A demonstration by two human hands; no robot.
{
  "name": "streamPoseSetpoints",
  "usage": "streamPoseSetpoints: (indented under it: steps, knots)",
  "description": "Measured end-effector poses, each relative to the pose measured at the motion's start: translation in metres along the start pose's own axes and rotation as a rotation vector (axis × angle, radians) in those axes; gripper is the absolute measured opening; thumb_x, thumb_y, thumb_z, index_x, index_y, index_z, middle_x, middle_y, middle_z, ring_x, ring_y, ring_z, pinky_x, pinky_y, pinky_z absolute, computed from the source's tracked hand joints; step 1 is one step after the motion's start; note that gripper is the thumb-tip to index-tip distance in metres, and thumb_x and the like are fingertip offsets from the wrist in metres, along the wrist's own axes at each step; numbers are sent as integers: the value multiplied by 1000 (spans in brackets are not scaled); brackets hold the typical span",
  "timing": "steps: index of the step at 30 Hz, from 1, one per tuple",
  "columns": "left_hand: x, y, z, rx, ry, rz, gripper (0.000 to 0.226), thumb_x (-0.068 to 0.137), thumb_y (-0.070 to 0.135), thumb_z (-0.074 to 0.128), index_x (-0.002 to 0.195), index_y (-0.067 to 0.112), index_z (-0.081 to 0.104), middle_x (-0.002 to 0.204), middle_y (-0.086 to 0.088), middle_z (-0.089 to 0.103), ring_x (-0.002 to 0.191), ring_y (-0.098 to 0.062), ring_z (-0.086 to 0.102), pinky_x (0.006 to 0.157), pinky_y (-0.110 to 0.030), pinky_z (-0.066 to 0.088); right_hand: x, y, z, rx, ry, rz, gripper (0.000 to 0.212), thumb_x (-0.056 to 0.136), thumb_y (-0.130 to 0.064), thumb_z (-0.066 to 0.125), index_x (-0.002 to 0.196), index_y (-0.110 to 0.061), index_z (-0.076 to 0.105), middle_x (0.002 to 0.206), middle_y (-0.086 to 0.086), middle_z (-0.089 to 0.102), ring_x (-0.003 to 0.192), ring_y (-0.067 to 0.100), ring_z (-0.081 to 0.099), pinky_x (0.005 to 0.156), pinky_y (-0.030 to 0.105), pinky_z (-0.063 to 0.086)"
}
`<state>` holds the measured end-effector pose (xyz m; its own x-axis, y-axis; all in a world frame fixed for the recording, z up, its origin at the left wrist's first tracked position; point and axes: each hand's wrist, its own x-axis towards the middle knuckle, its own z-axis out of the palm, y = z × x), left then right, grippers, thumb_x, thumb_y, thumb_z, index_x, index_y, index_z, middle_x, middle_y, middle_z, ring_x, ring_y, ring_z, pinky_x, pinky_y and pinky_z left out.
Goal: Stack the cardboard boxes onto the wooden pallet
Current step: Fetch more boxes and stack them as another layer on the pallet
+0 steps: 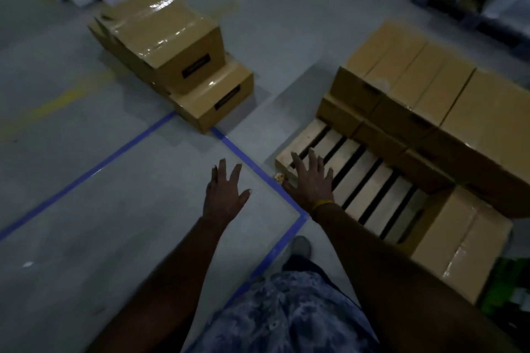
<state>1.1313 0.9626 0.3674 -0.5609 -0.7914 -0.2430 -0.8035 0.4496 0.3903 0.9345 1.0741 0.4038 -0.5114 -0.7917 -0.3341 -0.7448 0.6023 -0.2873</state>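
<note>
Reaching out, you are spreading both empty hands, left hand (225, 195) and right hand (311, 180), toward floor boxes (172, 57) lying lengthwise away from your fingers, left of the pallet (355, 180).

Floor (86, 238) was smooth grey concrete, matt with a dull sheen; blue tape lines (94, 167) on it looked flat and matt. Pallet (358, 180) was pale bare wood, unfinished slats, slightly rough. Floor boxes (172, 46) were brown cardboard, tops sealed with clear glossy tape that threw highlights. Boxes on the pallet (430, 89) were the same matt cardboard, lighter in tone; the near box (461, 241) showed a shiny tape strip. Wristband (322, 204) looked yellow, rubbery. Trousers (286, 315) were mottled blue cloth.
</note>
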Motion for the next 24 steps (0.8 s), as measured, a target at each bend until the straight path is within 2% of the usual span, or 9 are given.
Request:
streamPoseSetpoints:
  steps: [11,16,24]
  knots:
    - [108,-86,-63,-30,51,-128,78,95,52,57,158,25,20,166,-13,-1,152,-37,5,115,-51,29,133,-99,-5,-23,-102,-81,83,96,-61,46,159,-33,1,165,11,-16,151,39,-7,117,64,2]
    - [166,-118,-108,1,23,-151,79,95,52,56,159,28,15,166,-10,-4,153,-35,2,116,-50,27,206,-149,-12,53,-120,-78,81,96,-60,47,159,-32,3,165,11,-14,151,40,-7,118,64,3]
    - [253,-165,-165,-42,46,-211,80,94,54,56,158,29,16,167,-10,-3,152,-36,2,116,-53,25,299,-236,-33,19,-117,-153,80,97,-59,45,159,-29,5,165,13,-11,151,39,-4,119,64,3]
